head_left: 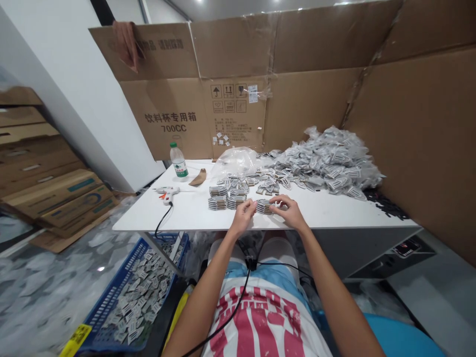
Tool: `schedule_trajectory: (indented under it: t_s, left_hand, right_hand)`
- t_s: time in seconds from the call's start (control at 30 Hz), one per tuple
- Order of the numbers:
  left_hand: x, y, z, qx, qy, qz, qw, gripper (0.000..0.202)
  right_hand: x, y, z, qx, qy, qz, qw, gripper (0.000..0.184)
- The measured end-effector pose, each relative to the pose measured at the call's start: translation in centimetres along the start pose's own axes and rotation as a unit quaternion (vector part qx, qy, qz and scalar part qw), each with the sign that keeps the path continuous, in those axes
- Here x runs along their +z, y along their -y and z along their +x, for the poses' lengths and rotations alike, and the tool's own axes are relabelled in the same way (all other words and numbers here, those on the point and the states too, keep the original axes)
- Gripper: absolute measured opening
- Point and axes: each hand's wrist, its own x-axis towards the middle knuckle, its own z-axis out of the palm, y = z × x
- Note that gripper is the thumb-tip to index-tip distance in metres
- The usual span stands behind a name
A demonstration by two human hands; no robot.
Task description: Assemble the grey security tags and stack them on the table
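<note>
Both of my hands rest on the white table (193,210) near its front edge, gripping a small stack of grey-and-white tags (264,206) between them. My left hand (243,215) closes on the stack's left end, my right hand (288,208) on its right end, fingers curled over the top. Just left of the stack stand several neat piles of the same tags (226,196). Behind them loose tags are scattered, and a big heap of bagged tags (329,161) lies at the back right.
A glue gun (167,192) with a black cord lies at the table's left, a water bottle (179,161) and a clear plastic bag (234,161) behind. Cardboard walls surround the table. A blue basket (111,292) of tags sits on the floor at left.
</note>
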Motion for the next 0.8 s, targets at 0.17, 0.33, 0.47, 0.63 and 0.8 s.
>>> schedule_trajectory:
  t_s: [0.17,0.33,0.47,0.63,0.8]
  left_hand:
    - [-0.1,0.0,0.0,0.012,0.001,0.017,1.000,0.054]
    - [-0.1,0.0,-0.1,0.006,-0.003,0.010,1.000,0.050]
    - [-0.1,-0.1,-0.1,0.000,0.003,-0.047,0.999,0.034]
    - [-0.1,0.0,0.1,-0.005,0.028,-0.081,0.996,0.014]
    - [0.2,0.6,0.2,0.025,0.040,-0.001,0.999,0.017]
  right_hand:
    - [-0.2,0.0,-0.2,0.005,0.000,-0.003,1.000,0.028]
    - [-0.3,-0.6,-0.3,0.038,-0.015,0.013,0.999,0.039]
    - [-0.3,-2.4,0.5,0.090,-0.075,0.026,0.993,0.040]
    - [-0.4,-5.3,3.0,0.097,-0.105,-0.220,0.965,0.028]
    - [0.0,-6.7,5.2,0.124,-0.015,-0.374,0.919,0.029]
